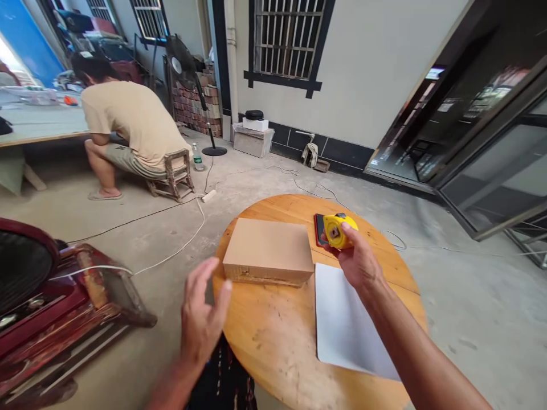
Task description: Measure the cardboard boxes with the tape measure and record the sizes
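Note:
A yellow tape measure (339, 230) is gripped in my right hand (356, 259), raised above the far right part of a round wooden table (277, 336). No drawn-out tape shows. My left hand (203, 313) is in the air by the table's left edge, fingers apart and holding nothing. Closest to it is a brown cardboard box (269, 247), lying flat on the table. Below my right forearm lies a pale sheet (346, 324), partly covered by the arm. Behind the tape measure sits a dark, red-edged flat object (318, 230), partly hidden.
A person in a beige shirt (132, 117) sits on a low wooden chair (173, 176) at the left. A standing fan (183, 62) and a water bottle (197, 156) are beyond. White cables (188, 245) cross the floor. A dark red object (38, 307) stands near left.

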Motion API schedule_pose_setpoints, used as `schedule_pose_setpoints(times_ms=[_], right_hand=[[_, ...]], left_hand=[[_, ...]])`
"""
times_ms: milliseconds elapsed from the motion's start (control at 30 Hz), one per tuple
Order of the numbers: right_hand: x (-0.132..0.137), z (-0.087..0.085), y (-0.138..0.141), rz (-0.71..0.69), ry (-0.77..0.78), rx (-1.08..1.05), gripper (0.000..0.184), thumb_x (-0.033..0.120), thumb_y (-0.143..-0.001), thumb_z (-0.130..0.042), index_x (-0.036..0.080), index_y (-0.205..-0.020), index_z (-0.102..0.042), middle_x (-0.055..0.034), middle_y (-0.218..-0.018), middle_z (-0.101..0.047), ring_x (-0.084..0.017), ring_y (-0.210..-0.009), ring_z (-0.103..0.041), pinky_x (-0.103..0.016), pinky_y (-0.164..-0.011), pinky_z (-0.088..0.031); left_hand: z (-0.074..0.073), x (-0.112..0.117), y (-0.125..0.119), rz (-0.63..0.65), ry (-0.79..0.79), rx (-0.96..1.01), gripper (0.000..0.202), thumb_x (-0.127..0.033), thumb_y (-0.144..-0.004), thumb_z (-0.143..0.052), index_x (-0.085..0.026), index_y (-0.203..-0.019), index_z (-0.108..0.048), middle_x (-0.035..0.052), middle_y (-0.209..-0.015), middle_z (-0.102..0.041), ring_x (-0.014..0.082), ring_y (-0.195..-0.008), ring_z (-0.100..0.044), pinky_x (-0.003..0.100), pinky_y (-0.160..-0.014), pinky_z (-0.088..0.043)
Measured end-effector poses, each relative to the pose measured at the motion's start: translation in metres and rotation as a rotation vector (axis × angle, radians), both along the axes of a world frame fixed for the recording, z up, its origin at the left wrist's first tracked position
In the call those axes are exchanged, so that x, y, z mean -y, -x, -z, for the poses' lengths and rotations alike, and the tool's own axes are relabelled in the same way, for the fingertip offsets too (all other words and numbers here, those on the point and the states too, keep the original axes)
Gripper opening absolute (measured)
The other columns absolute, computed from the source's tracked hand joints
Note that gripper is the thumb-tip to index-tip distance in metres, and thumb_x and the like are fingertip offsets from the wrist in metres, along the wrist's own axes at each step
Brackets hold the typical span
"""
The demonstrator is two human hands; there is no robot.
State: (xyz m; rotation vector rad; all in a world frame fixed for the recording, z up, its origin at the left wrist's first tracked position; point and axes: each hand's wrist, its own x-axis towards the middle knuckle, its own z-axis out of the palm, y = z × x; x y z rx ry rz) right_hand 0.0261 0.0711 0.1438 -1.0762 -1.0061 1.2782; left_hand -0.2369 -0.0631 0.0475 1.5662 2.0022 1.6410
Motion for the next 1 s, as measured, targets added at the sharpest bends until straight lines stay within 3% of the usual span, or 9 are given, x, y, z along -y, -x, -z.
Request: schedule_pose_setpoints(times_ms=[100, 200, 300, 433, 533, 667, 767, 1000], right_hand=[[-0.003, 0.009, -0.002, 0.072, 0.168, -0.162, 0.036, 0.048, -0.066, -0.076, 0.023, -0.089, -0.066, -0.0002, -0.083, -0.069, -0.021, -0.077, -0.067, -0.036, -0.071, -0.055], [-0.006, 0.024, 0.009, 0.073, 0.247, -0.193, 0.036, 0.048, -0.061, -0.079, 0.023, -0.083, -0.066, 0.0009, -0.077, -0.068, -0.021, -0.079, -0.066, -0.034, -0.071, -0.054], [-0.003, 0.031, 0.019, 0.057, 0.253, -0.197, 0.037, 0.049, -0.061, -0.079, 0.022, -0.085, -0.069, -0.0002, -0.084, -0.070, -0.021, -0.084, -0.064, -0.033, -0.072, -0.053], [0.020, 0.028, 0.017, 0.000, 0.135, -0.238, 0.034, 0.047, -0.070, -0.075, 0.025, -0.095, -0.071, 0.0009, -0.097, -0.072, -0.020, -0.094, -0.062, -0.031, -0.077, -0.051], [0.052, 0.032, 0.013, -0.030, 0.011, -0.322, 0.031, 0.044, -0.078, -0.072, 0.026, -0.103, -0.072, -0.0002, -0.104, -0.072, -0.020, -0.098, -0.061, -0.031, -0.083, -0.050], [0.095, 0.053, 0.011, 0.073, 0.065, -0.397, 0.036, 0.043, -0.075, -0.075, 0.026, -0.107, -0.074, -0.0021, -0.106, -0.072, -0.022, -0.101, -0.061, -0.035, -0.088, -0.049], [0.115, 0.068, 0.013, 0.144, 0.096, -0.415, 0.036, 0.043, -0.075, -0.076, 0.027, -0.107, -0.075, -0.0016, -0.105, -0.072, -0.022, -0.102, -0.060, -0.037, -0.093, -0.047], [0.130, 0.073, 0.005, 0.111, 0.078, -0.297, 0.044, 0.046, -0.076, -0.074, 0.023, -0.114, -0.069, -0.0040, -0.108, -0.070, -0.025, -0.106, -0.057, -0.040, -0.099, -0.040]], left_hand=[[-0.009, -0.039, 0.019, 0.018, 0.180, 0.337, 0.064, -0.049, -0.085, -0.061, -0.022, -0.141, -0.046, 0.0128, -0.144, -0.049, 0.0316, -0.130, -0.049, 0.047, -0.108, -0.040], [-0.009, -0.064, 0.016, 0.197, 0.281, 0.628, 0.068, -0.052, -0.081, -0.063, -0.018, -0.139, -0.050, 0.0150, -0.140, -0.055, 0.0318, -0.125, -0.055, 0.043, -0.104, -0.045], [-0.007, -0.071, 0.010, 0.380, 0.318, 0.775, 0.063, -0.051, -0.080, -0.064, -0.017, -0.132, -0.056, 0.0124, -0.123, -0.067, 0.0309, -0.111, -0.064, 0.043, -0.093, -0.052], [-0.001, -0.059, 0.011, 0.398, 0.181, 0.721, 0.063, -0.038, -0.077, -0.068, -0.020, -0.136, -0.052, 0.0087, -0.132, -0.063, 0.0311, -0.122, -0.058, 0.042, -0.100, -0.048], [0.013, -0.039, 0.009, 0.362, 0.082, 0.679, 0.070, -0.028, -0.074, -0.068, -0.021, -0.140, -0.046, 0.0080, -0.142, -0.055, 0.0308, -0.133, -0.047, 0.041, -0.108, -0.041], [0.038, -0.010, -0.005, 0.265, 0.043, 0.769, 0.071, -0.024, -0.071, -0.068, -0.020, -0.138, -0.044, 0.0114, -0.141, -0.054, 0.0313, -0.134, -0.046, 0.042, -0.109, -0.040], [0.049, -0.002, -0.013, 0.223, 0.042, 0.788, 0.069, -0.025, -0.071, -0.068, -0.019, -0.135, -0.044, 0.0130, -0.136, -0.057, 0.0306, -0.132, -0.049, 0.043, -0.110, -0.039], [0.050, 0.003, -0.011, 0.130, 0.105, 0.644, 0.064, -0.034, -0.075, -0.069, -0.018, -0.134, -0.048, 0.0117, -0.126, -0.062, 0.0288, -0.122, -0.056, 0.045, -0.108, -0.041]])
